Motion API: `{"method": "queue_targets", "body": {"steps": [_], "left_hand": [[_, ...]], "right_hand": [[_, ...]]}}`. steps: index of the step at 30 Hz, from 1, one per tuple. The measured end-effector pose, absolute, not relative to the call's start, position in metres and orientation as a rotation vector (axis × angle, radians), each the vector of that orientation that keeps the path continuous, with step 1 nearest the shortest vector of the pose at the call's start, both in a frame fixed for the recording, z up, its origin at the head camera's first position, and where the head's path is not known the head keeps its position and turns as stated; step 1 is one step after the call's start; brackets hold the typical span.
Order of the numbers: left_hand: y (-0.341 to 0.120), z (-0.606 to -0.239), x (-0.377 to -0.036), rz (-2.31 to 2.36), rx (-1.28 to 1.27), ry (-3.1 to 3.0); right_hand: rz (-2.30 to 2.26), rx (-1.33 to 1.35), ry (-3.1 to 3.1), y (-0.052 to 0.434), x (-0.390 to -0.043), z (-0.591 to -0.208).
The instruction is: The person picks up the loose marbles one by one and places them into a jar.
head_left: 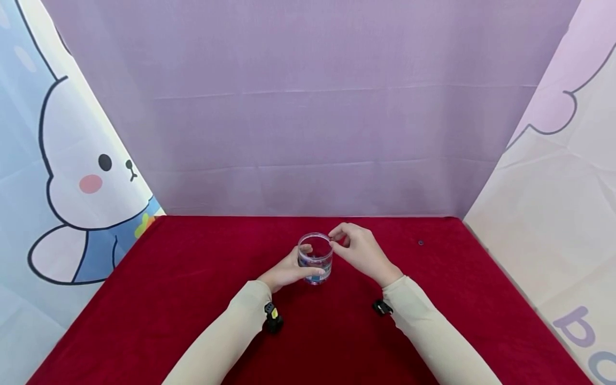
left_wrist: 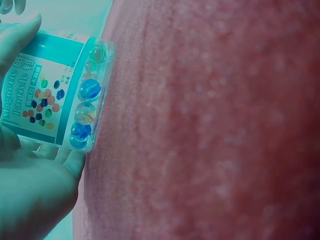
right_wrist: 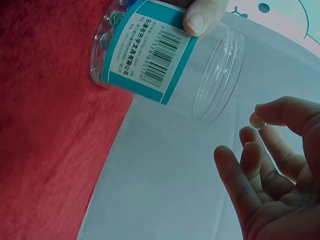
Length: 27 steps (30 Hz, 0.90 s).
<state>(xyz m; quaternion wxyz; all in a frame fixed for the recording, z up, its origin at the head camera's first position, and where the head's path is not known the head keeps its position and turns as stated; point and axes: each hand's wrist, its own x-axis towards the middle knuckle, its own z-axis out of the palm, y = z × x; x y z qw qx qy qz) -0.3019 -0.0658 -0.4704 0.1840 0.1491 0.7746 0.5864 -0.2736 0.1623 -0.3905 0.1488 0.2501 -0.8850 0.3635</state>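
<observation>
A clear plastic jar point(head_left: 315, 259) with a teal and white label stands upright on the red cloth, its mouth uncovered. My left hand point(head_left: 291, 268) grips it round the side, thumb across the front. Several glass marbles point(left_wrist: 90, 90) lie at the jar's bottom, some with blue swirls. My right hand point(head_left: 358, 250) is at the right of the jar's rim. Between its thumb and fingertips it pinches one marble point(right_wrist: 257, 121), clear with an orange tint, just outside the jar's mouth in the right wrist view. The other fingers are spread apart.
Red cloth point(head_left: 216, 240) covers the table. A small dark round piece point(head_left: 421, 243) lies on it at the back right. A lilac curtain point(head_left: 308, 107) hangs behind, with printed cloth panels point(head_left: 91, 160) at both sides.
</observation>
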Motion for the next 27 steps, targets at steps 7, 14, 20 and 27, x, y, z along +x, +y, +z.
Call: {"method": "queue_targets", "body": {"steps": [7, 14, 20, 27], "left_hand": [[-0.067, -0.47, -0.303, 1.645, 0.405, 2.183], [-0.066, -0.471, -0.303, 1.64, 0.413, 2.181], [-0.066, -0.47, -0.303, 1.644, 0.424, 2.173], [-0.066, -0.471, -0.302, 1.642, 0.419, 2.174]], "right_hand": [[1.065, 0.742, -2.533, 0.155, -0.273, -0.391], [1.1, 0.733, -2.56, 0.15, -0.274, -0.399], [1.105, 0.717, -2.562, 0.148, -0.274, -0.4], [1.092, 0.718, -2.572, 0.15, -0.273, -0.397]]}}
